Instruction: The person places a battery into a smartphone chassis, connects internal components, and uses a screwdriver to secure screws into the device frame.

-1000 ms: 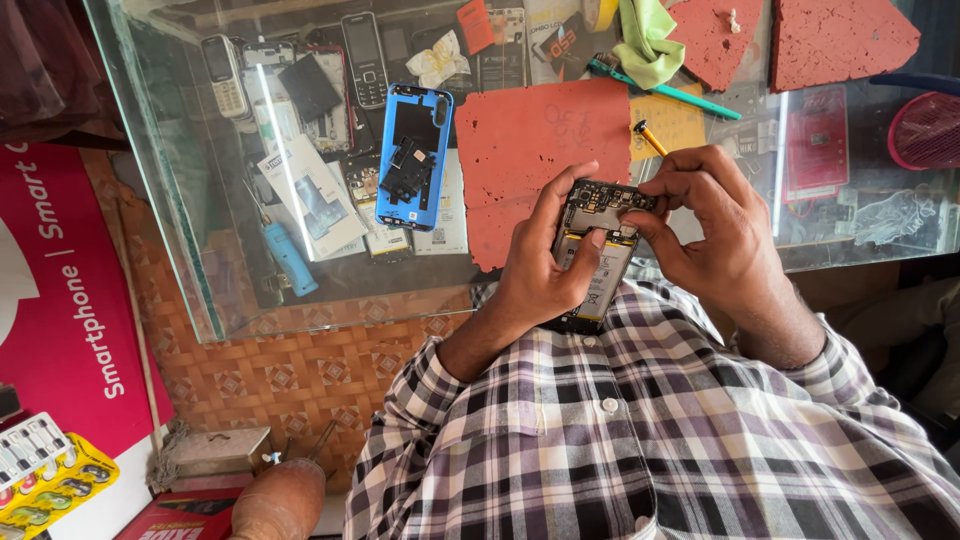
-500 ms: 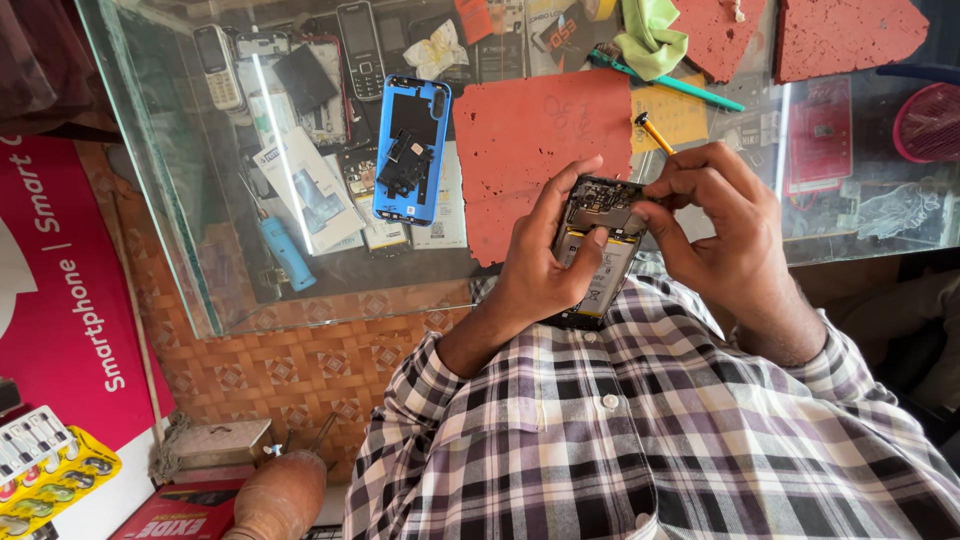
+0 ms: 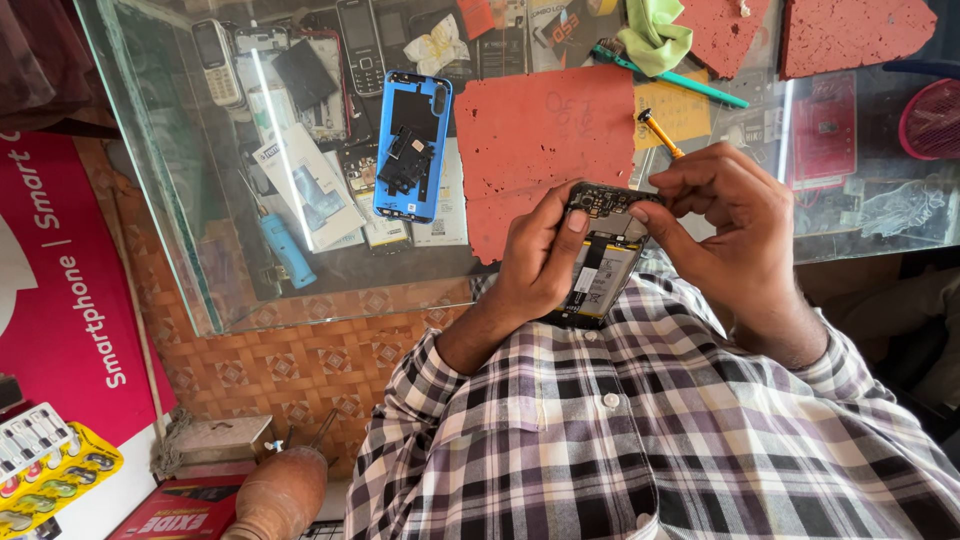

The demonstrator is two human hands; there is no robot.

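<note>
Two hands work on an opened phone held just above the near edge of a glass counter.

The left hand (image 3: 535, 265) is clamped round the opened phone (image 3: 600, 262), thumb pressed on its upper end; the right hand (image 3: 725, 225) has its fingertips pinched on the phone's top edge while gripping a yellow-handled screwdriver (image 3: 660, 133). On the glass counter (image 3: 180, 200), beyond the phone, lies a red foam mat (image 3: 540, 140); left of the phone, a blue back cover (image 3: 412, 145) holds a loose black part. Inside the counter lie old keypad phones (image 3: 360, 45) and small boxes.
</note>
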